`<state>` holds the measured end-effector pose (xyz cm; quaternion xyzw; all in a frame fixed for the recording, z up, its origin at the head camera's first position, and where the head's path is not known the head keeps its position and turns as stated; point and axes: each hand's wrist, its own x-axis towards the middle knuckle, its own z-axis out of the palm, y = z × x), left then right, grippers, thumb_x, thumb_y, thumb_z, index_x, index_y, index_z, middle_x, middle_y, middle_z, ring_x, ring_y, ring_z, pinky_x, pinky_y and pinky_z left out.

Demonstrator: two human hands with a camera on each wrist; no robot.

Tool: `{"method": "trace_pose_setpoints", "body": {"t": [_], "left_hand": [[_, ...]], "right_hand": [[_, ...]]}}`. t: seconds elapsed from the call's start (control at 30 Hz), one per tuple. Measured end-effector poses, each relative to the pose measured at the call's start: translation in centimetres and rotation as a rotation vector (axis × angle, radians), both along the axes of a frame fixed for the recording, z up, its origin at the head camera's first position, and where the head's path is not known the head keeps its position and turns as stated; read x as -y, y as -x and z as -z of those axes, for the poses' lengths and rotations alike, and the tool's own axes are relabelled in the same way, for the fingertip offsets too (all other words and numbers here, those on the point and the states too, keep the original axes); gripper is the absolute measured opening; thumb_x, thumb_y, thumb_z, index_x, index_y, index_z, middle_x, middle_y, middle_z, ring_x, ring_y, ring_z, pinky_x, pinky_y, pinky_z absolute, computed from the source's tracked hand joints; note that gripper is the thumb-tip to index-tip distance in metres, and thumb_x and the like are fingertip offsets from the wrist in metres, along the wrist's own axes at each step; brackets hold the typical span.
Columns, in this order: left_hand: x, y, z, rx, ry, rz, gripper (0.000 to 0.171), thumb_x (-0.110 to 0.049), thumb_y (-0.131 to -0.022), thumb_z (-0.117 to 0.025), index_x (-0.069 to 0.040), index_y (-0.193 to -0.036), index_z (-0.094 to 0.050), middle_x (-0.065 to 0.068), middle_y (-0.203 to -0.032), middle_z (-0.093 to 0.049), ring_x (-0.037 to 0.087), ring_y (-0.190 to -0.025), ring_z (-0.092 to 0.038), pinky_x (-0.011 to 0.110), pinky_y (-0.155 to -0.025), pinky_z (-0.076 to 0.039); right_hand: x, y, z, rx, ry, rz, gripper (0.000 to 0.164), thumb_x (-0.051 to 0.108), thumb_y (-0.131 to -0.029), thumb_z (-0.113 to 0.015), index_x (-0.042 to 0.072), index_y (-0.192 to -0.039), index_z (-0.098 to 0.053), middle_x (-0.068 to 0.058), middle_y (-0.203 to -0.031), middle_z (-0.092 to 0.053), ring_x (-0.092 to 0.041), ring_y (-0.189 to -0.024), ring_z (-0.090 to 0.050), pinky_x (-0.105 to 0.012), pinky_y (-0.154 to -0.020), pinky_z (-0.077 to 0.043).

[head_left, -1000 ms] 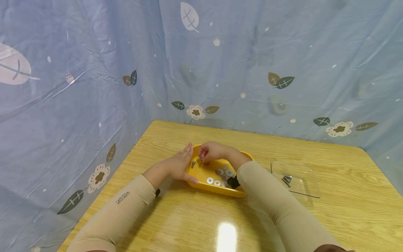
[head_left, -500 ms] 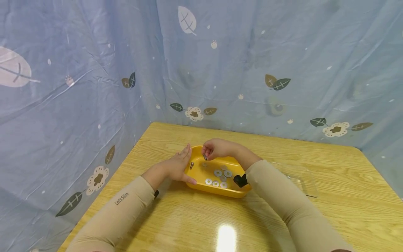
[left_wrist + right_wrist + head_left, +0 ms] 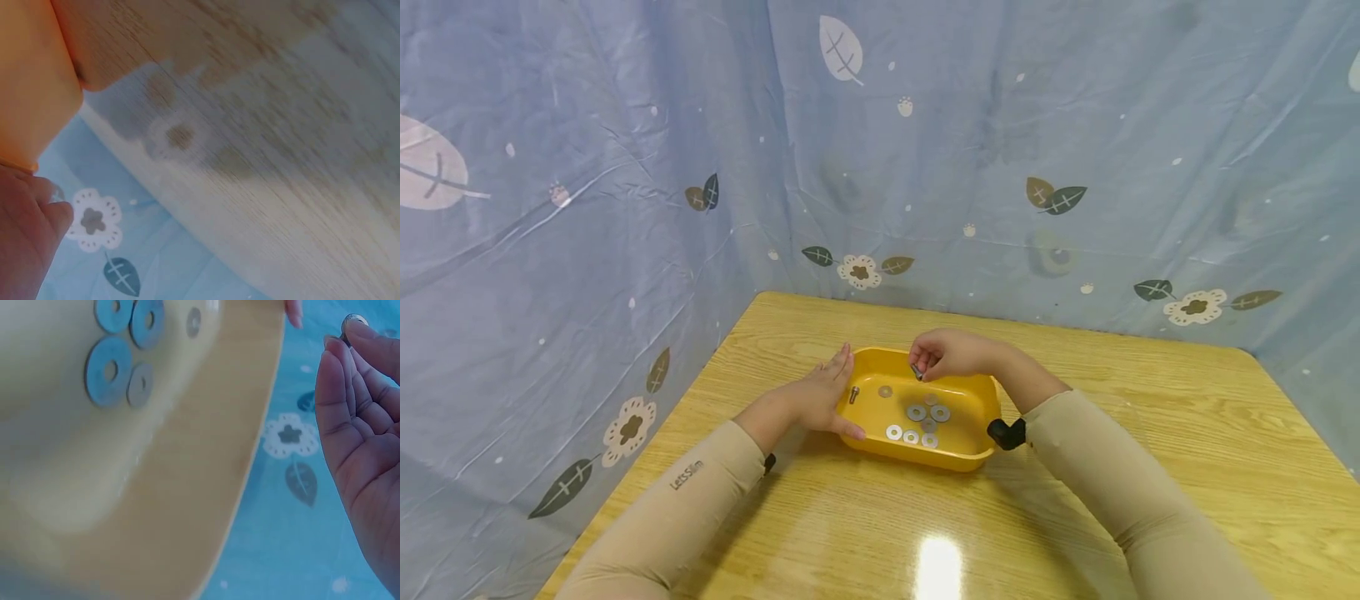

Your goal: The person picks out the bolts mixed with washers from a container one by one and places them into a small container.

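Note:
A shallow yellow tray [image 3: 917,456] stands on the wooden table. My left hand [image 3: 820,400] rests on its left end, fingers straight along the rim and thumb at the front edge. Over the tray's back side, my right hand [image 3: 951,354] pinches a small metal bolt [image 3: 917,372] between thumb and fingertips. The bolt's round head [image 3: 356,320] shows in the right wrist view. Another bolt [image 3: 853,395] lies inside at the left end. Several flat washers [image 3: 940,413] are spread over the tray floor, with a lone washer [image 3: 885,391] nearer the back left.
The wooden table [image 3: 820,517] runs up to a blue patterned curtain [image 3: 925,167] at the back and left. A black wrist mount [image 3: 1006,433] on the right arm hangs by the tray's right end. My right sleeve [image 3: 1120,475] crosses the table's right side.
My right hand has lifted and moved right with the bolt, uncovering a washer at the back left. The right arm now covers most of the clear box. The left hand keeps its place.

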<state>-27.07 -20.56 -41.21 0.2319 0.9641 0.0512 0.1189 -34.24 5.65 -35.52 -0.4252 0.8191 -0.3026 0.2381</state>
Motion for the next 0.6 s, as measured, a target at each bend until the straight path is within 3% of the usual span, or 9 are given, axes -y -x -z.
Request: {"method": "trace_pose_setpoints", "body": {"t": [0.27,0.47,0.6], "left_hand": [[0.0,0.1,0.0,-0.002,-0.001,0.012,0.130,-0.081,-0.061,-0.049,0.002,-0.144,0.008,0.014,-0.148,0.021,0.021,-0.138,0.012,0.044,-0.111,-0.008],[0.0,0.0,-0.2,0.000,0.003,0.013,0.130,-0.081,-0.061,-0.049,0.002,-0.144,0.008,0.014,-0.148,0.022,0.022,-0.138,0.012,0.044,-0.111,-0.008],[-0.1,-0.1,-0.3,0.005,0.002,0.017,0.130,-0.081,-0.061,-0.049,0.002,-0.144,0.008,0.014,-0.147,0.023,0.022,-0.138,0.011,0.045,-0.111,-0.009]], "right_hand": [[-4.4,-0.2,-0.8,0.046,0.070,0.044,0.020,0.003,-0.084,-0.064,0.002,-0.102,-0.056,-0.009,-0.089,-0.057,-0.023,-0.083,-0.054,-0.029,-0.074,-0.050],[-7.9,-0.6,-1.2,0.083,0.115,0.118,0.025,0.004,-0.085,-0.063,-0.005,-0.106,-0.053,-0.011,-0.090,-0.055,-0.024,-0.083,-0.054,-0.031,-0.074,-0.050],[-9.9,-1.1,-1.3,0.080,0.132,0.164,0.024,0.005,-0.086,-0.062,-0.004,-0.106,-0.053,-0.013,-0.091,-0.054,-0.023,-0.082,-0.053,-0.030,-0.073,-0.050]]}}
